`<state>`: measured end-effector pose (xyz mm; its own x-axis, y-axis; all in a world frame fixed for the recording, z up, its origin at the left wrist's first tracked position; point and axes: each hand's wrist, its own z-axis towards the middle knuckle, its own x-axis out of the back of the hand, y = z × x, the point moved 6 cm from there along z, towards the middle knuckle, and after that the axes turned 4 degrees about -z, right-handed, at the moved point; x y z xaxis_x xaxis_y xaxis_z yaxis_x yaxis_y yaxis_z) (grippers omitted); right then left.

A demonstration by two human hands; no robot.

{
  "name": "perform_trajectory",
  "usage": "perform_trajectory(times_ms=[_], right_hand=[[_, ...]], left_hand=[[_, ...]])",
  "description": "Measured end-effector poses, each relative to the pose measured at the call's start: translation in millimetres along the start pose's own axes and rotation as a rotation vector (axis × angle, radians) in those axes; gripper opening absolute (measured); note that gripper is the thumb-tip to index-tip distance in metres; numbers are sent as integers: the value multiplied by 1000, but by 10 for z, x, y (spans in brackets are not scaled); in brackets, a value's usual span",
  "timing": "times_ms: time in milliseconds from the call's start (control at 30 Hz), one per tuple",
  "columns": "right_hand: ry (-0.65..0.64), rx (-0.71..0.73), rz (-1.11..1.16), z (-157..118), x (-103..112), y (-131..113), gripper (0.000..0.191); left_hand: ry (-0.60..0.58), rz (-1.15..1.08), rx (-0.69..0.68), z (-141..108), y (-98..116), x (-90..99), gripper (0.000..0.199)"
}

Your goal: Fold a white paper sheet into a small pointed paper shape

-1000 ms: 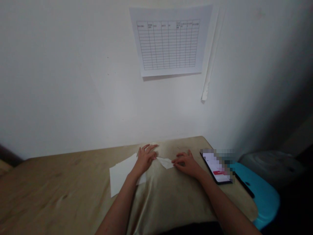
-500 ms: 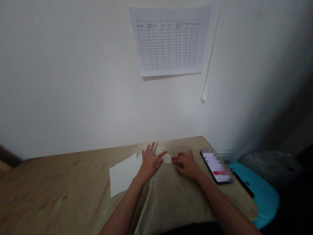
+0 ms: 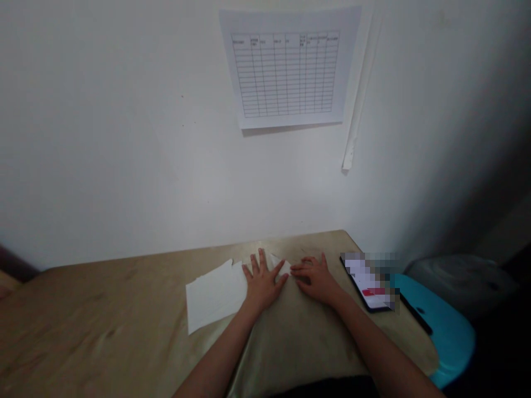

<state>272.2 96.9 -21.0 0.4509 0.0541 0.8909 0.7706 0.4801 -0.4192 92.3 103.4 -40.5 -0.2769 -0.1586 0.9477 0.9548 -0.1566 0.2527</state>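
A small white piece of paper (image 3: 285, 268) lies on the brown cloth-covered table between my two hands. My left hand (image 3: 264, 280) is spread flat, its thumb and index finger reaching onto the small paper from the left and partly hiding it. From the right, the fingertips of my right hand (image 3: 313, 277) touch the paper's edge, with the fingers apart and slightly bent. Beside my left hand and forearm is a larger white sheet (image 3: 215, 296) with a torn upper edge.
A phone (image 3: 367, 282) with its screen lit lies right of my right forearm. Past it are a dark pen-like stick (image 3: 416, 313) and a turquoise stool (image 3: 452, 331). The table (image 3: 103, 315) meets a white wall bearing a printed grid sheet (image 3: 290, 77).
My left hand has moved slightly right and flattened down, covering more of the small paper and uncovering more of the larger sheet. My right hand has stayed almost still.
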Motion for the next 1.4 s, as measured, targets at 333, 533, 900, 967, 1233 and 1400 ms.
perform_trajectory(times_ms=[333, 533, 900, 967, 1233, 1400], right_hand=[[5, 7, -6, 4, 4, -22, 34], [-7, 17, 12, 2, 15, -41, 35], [-15, 15, 6, 21, 10, -59, 34], [-15, 11, 6, 24, 13, -55, 34], [-17, -15, 2, 38, 22, -22, 30], [6, -21, 1, 38, 13, -11, 30]], left_hand=[[21, -7, 13, -7, 29, -29, 58], [26, -28, -33, 22, 15, -41, 53], [6, 9, -7, 20, 58, -77, 58], [-10, 15, 2, 27, 48, -82, 59], [-42, 26, 59, 64, -54, -68, 57], [-36, 26, 80, 73, -105, -39, 56]])
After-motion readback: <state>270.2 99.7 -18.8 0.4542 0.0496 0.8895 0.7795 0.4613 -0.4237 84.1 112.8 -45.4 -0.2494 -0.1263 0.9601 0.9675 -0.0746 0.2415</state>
